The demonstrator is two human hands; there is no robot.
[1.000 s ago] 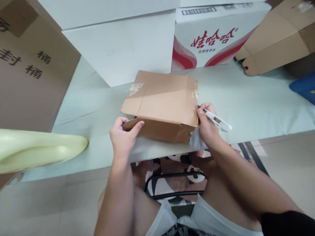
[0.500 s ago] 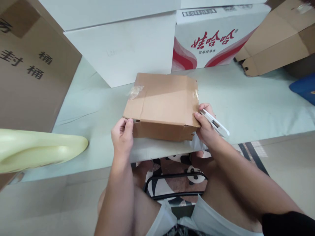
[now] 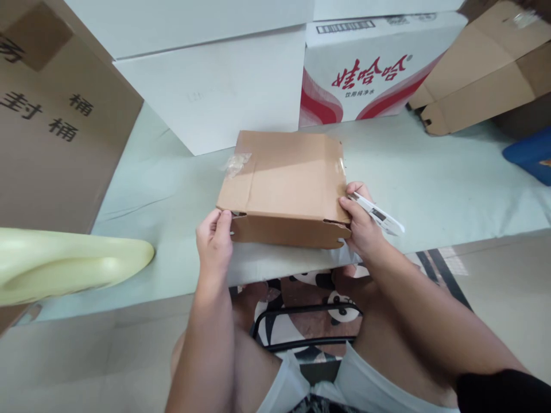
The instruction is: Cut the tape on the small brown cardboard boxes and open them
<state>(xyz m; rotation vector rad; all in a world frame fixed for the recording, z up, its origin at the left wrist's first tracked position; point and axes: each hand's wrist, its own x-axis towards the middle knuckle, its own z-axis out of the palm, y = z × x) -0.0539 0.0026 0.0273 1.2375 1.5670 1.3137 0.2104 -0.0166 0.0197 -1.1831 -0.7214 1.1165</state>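
A brown cardboard box [image 3: 288,175] lies in front of me, with a crumpled patch of clear tape [image 3: 237,164] on its top left. My left hand [image 3: 214,234] is closed, pinching the box's near left corner between thumb and fingers. At the near right corner my right hand [image 3: 360,215] is closed too, its thumb on the box's top edge. That same hand holds a white box cutter [image 3: 381,215], which points away to the lower right. The near side flap [image 3: 288,230] hangs down, with narrow gaps at its two top corners. What is inside the box is hidden.
A pale green cloth [image 3: 430,189] covers the table. White cartons [image 3: 224,92] and a red-and-white carton [image 3: 370,80] stand behind the box. Large brown cartons stand left [image 3: 47,160] and right [image 3: 486,86]. A yellow-green object [image 3: 77,264] juts in from the left; a blue object [image 3: 531,155] is right.
The near flap's right end has shifted slightly outward toward my right hand. Both hands keep their hold, and the box cutter has tilted a little.
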